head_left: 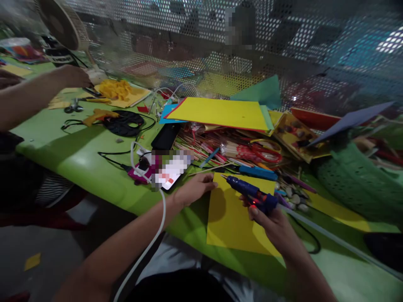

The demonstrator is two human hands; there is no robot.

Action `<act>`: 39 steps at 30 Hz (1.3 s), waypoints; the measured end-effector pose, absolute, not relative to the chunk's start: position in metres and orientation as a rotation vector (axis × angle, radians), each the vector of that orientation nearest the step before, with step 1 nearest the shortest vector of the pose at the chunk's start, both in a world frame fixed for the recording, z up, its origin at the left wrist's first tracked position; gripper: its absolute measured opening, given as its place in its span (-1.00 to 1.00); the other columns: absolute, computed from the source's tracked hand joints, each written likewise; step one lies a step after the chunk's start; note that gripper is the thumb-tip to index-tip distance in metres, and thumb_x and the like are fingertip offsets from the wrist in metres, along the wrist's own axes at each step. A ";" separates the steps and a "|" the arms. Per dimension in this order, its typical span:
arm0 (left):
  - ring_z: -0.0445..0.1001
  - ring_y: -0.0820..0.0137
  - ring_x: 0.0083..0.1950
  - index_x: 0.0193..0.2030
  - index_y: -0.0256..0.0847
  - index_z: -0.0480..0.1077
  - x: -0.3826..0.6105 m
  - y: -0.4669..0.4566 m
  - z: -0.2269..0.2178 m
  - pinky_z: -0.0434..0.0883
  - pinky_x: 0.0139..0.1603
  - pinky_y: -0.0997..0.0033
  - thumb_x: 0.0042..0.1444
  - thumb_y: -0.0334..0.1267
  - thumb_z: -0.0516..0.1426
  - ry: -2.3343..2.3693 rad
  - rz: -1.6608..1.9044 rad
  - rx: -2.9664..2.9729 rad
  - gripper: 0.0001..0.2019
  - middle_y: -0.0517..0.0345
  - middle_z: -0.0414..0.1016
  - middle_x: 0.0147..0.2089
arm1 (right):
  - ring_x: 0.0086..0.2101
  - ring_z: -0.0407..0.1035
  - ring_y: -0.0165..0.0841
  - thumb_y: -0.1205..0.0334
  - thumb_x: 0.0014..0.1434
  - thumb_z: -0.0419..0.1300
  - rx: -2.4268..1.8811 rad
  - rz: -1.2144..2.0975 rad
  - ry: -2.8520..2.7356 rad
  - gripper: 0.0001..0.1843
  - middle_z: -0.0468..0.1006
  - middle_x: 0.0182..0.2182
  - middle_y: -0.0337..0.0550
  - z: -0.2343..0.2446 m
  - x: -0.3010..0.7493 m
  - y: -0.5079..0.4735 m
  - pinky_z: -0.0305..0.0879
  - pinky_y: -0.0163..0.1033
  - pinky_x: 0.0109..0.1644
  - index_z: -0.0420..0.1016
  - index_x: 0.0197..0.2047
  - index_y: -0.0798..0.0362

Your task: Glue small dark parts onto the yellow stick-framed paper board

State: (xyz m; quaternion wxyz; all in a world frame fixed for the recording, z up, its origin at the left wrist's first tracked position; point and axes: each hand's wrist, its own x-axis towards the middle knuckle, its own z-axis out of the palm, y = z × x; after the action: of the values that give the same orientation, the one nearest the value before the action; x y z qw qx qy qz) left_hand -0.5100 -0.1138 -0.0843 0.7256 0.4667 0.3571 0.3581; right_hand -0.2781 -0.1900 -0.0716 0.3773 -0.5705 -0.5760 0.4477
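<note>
My right hand (270,220) is wrapped round a blue glue gun (248,191), its small red light lit and its nozzle pointing up and left. The gun is above a yellow sheet of paper (236,226) that lies on the green table. My left hand (200,186) is at the sheet's upper left edge, with its fingers curled and pinching that edge. A thick clear glue stick (317,230) trails from the back of the gun to the right. Just left of my left hand lies a phone (176,170) with a lit screen.
A purple power strip (141,170) with cables sits by the phone. Sticks, red-handled scissors (267,153) and a blue cutter (256,172) are piled behind the sheet. A green basket (355,180) stands right. At left, another person's arm (40,90) reaches towards yellow cuttings (115,93).
</note>
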 end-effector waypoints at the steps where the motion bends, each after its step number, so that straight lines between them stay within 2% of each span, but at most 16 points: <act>1: 0.44 0.36 -0.27 -0.41 -0.22 0.50 -0.510 -0.114 -0.084 0.33 -0.06 0.33 -0.12 -0.19 0.32 0.786 0.786 1.043 -0.83 0.14 0.56 -0.35 | -0.27 0.45 -0.24 -0.08 0.11 0.25 -1.452 1.129 -1.489 -0.65 0.61 -0.25 -0.09 -0.071 -0.280 -0.190 0.39 -0.23 -0.25 0.56 -0.16 0.00; 5: 0.41 0.36 -0.30 -0.46 -0.22 0.46 -0.510 -0.115 -0.081 0.32 -0.12 0.33 -0.13 -0.19 0.32 0.785 0.782 1.070 -0.82 0.15 0.51 -0.40 | -0.29 0.46 -0.25 -0.02 0.13 0.23 -1.409 1.048 -1.544 -0.67 0.61 -0.20 -0.07 -0.070 -0.286 -0.188 0.40 -0.22 -0.27 0.50 -0.11 0.00; 13: 0.41 0.33 -0.29 -0.41 -0.22 0.49 -0.509 -0.113 -0.088 0.32 -0.11 0.31 -0.10 -0.12 0.31 0.746 0.764 1.102 -0.78 0.12 0.52 -0.37 | -0.32 0.44 -0.27 -0.01 0.15 0.21 -1.438 1.012 -1.570 -0.70 0.60 -0.20 -0.07 -0.072 -0.289 -0.188 0.39 -0.24 -0.31 0.49 -0.15 0.02; 18: 0.43 0.29 -0.22 -0.31 -0.23 0.51 -0.509 -0.111 -0.090 0.31 -0.04 0.26 -0.03 -0.08 0.26 0.698 0.720 1.176 -0.75 0.08 0.53 -0.33 | -0.29 0.45 -0.26 0.00 0.13 0.23 -1.460 1.026 -1.552 -0.67 0.59 -0.21 -0.06 -0.077 -0.289 -0.188 0.39 -0.23 -0.29 0.46 -0.12 0.03; 22: 0.41 0.28 -0.19 -0.25 -0.28 0.47 -0.510 -0.111 -0.092 0.31 -0.03 0.28 0.04 -0.15 0.22 0.780 0.706 1.226 -0.77 0.08 0.50 -0.33 | -0.26 0.46 -0.24 -0.03 0.13 0.22 -1.484 1.034 -1.551 -0.65 0.60 -0.19 -0.03 -0.080 -0.288 -0.187 0.39 -0.23 -0.28 0.48 -0.14 0.06; 28: 0.36 0.34 -0.25 -0.36 -0.26 0.40 -0.511 -0.111 -0.095 0.31 -0.14 0.36 0.10 -0.22 0.16 0.853 0.685 1.309 -0.86 0.15 0.41 -0.40 | -0.27 0.45 -0.23 -0.05 0.12 0.22 -1.503 0.983 -1.586 -0.64 0.58 -0.21 -0.02 -0.079 -0.288 -0.187 0.38 -0.22 -0.28 0.50 -0.18 0.07; 33: 0.28 0.41 -0.33 -0.41 -0.25 0.34 -0.512 -0.110 -0.094 0.28 -0.24 0.41 0.10 -0.21 0.16 0.896 0.670 1.368 -0.83 0.21 0.32 -0.45 | -0.32 0.45 -0.24 -0.07 0.12 0.22 -1.509 0.981 -1.570 -0.63 0.60 -0.24 -0.03 -0.078 -0.289 -0.187 0.39 -0.21 -0.31 0.48 -0.19 0.06; 39: 0.26 0.41 -0.35 -0.42 -0.24 0.31 -0.513 -0.110 -0.093 0.26 -0.26 0.41 0.11 -0.20 0.14 0.905 0.657 1.409 -0.82 0.22 0.29 -0.45 | -0.33 0.44 -0.24 -0.10 0.12 0.21 -1.523 0.957 -1.601 -0.62 0.59 -0.26 -0.03 -0.078 -0.288 -0.186 0.39 -0.21 -0.32 0.49 -0.21 0.06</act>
State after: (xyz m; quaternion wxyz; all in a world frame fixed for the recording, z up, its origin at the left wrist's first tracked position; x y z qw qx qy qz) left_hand -0.5126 -0.1098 -0.0929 0.6219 0.6134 0.3938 0.2861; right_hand -0.2878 -0.1858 -0.0783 0.3585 -0.5904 -0.6207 0.3710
